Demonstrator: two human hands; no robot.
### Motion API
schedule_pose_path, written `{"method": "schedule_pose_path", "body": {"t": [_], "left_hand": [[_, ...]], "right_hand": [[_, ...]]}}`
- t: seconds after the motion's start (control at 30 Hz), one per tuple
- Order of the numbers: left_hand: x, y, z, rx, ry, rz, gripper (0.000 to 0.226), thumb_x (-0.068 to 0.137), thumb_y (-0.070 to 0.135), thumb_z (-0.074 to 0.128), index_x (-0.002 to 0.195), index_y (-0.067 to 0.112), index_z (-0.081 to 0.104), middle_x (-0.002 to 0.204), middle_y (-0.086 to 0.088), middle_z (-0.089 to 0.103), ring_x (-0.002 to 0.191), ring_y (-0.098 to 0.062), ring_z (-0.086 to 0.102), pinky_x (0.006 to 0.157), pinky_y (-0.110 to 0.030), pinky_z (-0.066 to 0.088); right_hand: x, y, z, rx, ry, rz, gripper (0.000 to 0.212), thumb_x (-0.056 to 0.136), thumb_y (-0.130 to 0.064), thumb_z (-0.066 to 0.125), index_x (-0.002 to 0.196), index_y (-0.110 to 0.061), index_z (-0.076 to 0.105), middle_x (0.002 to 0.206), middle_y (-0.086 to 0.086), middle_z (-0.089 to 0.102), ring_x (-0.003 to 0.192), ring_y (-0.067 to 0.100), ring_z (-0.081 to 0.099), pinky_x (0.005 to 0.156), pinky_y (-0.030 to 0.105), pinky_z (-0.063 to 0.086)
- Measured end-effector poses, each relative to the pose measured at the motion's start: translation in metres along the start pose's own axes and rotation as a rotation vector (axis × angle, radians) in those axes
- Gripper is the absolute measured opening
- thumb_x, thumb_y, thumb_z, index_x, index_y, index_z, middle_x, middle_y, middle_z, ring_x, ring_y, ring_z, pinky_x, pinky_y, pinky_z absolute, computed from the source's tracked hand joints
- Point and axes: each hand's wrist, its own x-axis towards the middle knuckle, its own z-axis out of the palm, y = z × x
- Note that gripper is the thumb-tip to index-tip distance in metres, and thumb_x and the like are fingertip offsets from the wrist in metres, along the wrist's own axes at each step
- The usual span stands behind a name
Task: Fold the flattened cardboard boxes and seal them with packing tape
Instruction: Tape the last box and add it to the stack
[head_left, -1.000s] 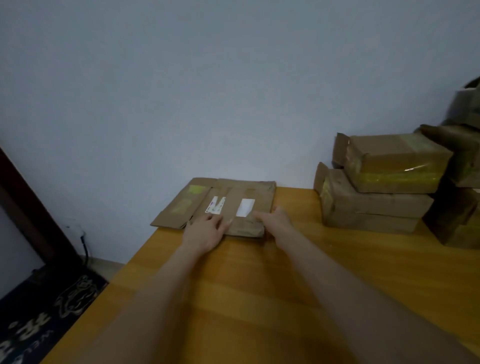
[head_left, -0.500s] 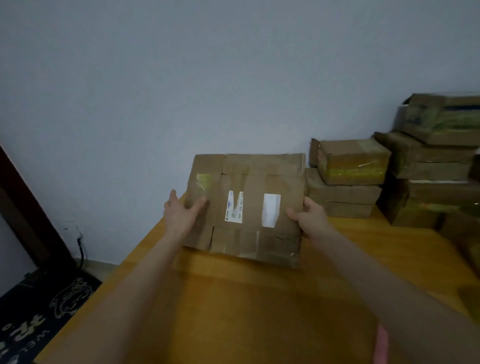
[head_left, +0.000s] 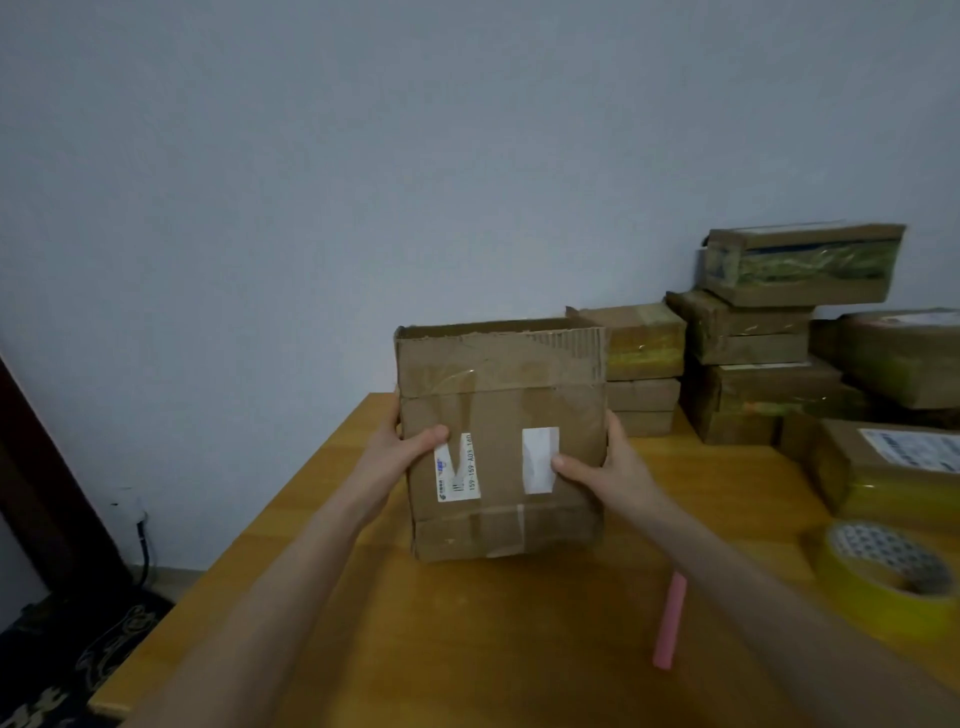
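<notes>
A brown cardboard box (head_left: 498, 395) with two white labels on its near face stands upright above the wooden table (head_left: 467, 649), its top edge open. My left hand (head_left: 402, 457) grips its left edge, thumb on the front by the printed label. My right hand (head_left: 602, 467) grips the right edge, thumb on the blank white label. A roll of yellowish packing tape (head_left: 883, 577) lies at the table's right side.
Several taped cardboard boxes (head_left: 753, 332) are stacked against the wall at the back right, one more (head_left: 893, 467) nearer on the right. A pink stick-like object (head_left: 670, 618) lies beside my right forearm. The table's left edge drops to a dark patterned rug (head_left: 78, 660).
The flattened box lay on the table's far edge; both hands took it by its sides, lifted it and brought it closer, upright, with its side flaps folded back. The view shifted right.
</notes>
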Motion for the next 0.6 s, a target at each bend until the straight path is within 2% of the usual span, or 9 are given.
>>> {"method": "schedule_pose_path", "body": {"t": [0.07, 0.13, 0.2, 0.27, 0.33, 0.4, 0.53, 0.6], "left_hand": [[-0.007, 0.004, -0.012, -0.047, -0.037, -0.02, 0.098, 0.046, 0.048, 0.084, 0.132, 0.018, 0.045, 0.106, -0.007, 0.071, 0.095, -0.025, 0.07, 0.079, -0.035, 0.057], [-0.014, 0.007, -0.023, -0.027, -0.078, -0.034, 0.102, 0.04, 0.053, 0.088, 0.126, 0.016, 0.048, 0.104, -0.008, 0.072, 0.095, -0.027, 0.069, 0.077, -0.033, 0.057], [-0.018, 0.008, -0.028, 0.025, -0.098, -0.026, 0.104, 0.035, 0.06, 0.088, 0.123, 0.017, 0.051, 0.105, -0.006, 0.072, 0.098, -0.027, 0.068, 0.08, -0.035, 0.056], [-0.018, 0.009, -0.029, 0.03, -0.071, 0.035, 0.098, 0.042, 0.059, 0.087, 0.126, 0.026, 0.049, 0.112, 0.0, 0.069, 0.104, -0.023, 0.066, 0.083, -0.034, 0.055], [-0.016, 0.013, -0.029, 0.0, -0.026, 0.117, 0.094, 0.055, 0.05, 0.084, 0.137, 0.032, 0.04, 0.12, 0.005, 0.063, 0.108, -0.018, 0.064, 0.081, -0.032, 0.056], [-0.014, 0.018, -0.029, -0.007, -0.003, 0.169, 0.1, 0.058, 0.049, 0.082, 0.143, 0.032, 0.034, 0.124, 0.007, 0.061, 0.11, -0.015, 0.062, 0.079, -0.029, 0.056], [-0.01, 0.019, -0.027, -0.026, 0.046, 0.194, 0.102, 0.052, 0.063, 0.081, 0.141, 0.039, 0.036, 0.129, 0.008, 0.057, 0.112, -0.015, 0.06, 0.082, -0.031, 0.056], [-0.008, 0.015, -0.024, -0.027, 0.073, 0.205, 0.1, 0.053, 0.064, 0.08, 0.14, 0.041, 0.037, 0.129, 0.007, 0.057, 0.112, -0.016, 0.06, 0.081, -0.031, 0.056]], "right_hand": [[0.0, -0.001, -0.003, -0.073, 0.008, -0.044, 0.089, 0.076, -0.032, 0.076, 0.147, -0.021, 0.023, 0.146, 0.004, 0.037, 0.126, 0.022, 0.045, 0.099, 0.04, 0.046], [0.002, -0.008, -0.01, -0.111, 0.056, -0.133, 0.091, 0.071, -0.038, 0.078, 0.145, -0.03, 0.026, 0.148, 0.002, 0.031, 0.127, 0.019, 0.041, 0.099, 0.041, 0.045], [0.008, -0.02, -0.018, -0.084, 0.063, -0.202, 0.099, 0.064, -0.043, 0.079, 0.145, -0.042, 0.021, 0.151, -0.002, 0.022, 0.13, 0.018, 0.035, 0.102, 0.044, 0.04], [0.017, -0.03, -0.023, -0.072, 0.023, -0.219, 0.106, 0.058, -0.049, 0.078, 0.144, -0.048, 0.016, 0.155, -0.003, 0.014, 0.137, 0.022, 0.027, 0.107, 0.051, 0.035], [0.025, -0.031, -0.022, -0.084, -0.021, -0.223, 0.106, 0.056, -0.052, 0.078, 0.143, -0.05, 0.017, 0.156, -0.002, 0.013, 0.14, 0.025, 0.025, 0.109, 0.056, 0.032], [0.029, -0.03, -0.021, -0.062, -0.051, -0.217, 0.104, 0.057, -0.05, 0.077, 0.143, -0.049, 0.019, 0.156, -0.002, 0.018, 0.138, 0.023, 0.029, 0.108, 0.052, 0.035], [0.034, -0.029, -0.021, -0.047, -0.05, -0.264, 0.091, 0.063, -0.043, 0.074, 0.137, -0.051, 0.022, 0.152, -0.003, 0.026, 0.132, 0.019, 0.035, 0.098, 0.036, 0.039], [0.033, -0.026, -0.018, -0.046, -0.037, -0.3, 0.086, 0.065, -0.045, 0.074, 0.135, -0.051, 0.024, 0.151, -0.004, 0.029, 0.13, 0.016, 0.035, 0.101, 0.035, 0.038]]}}
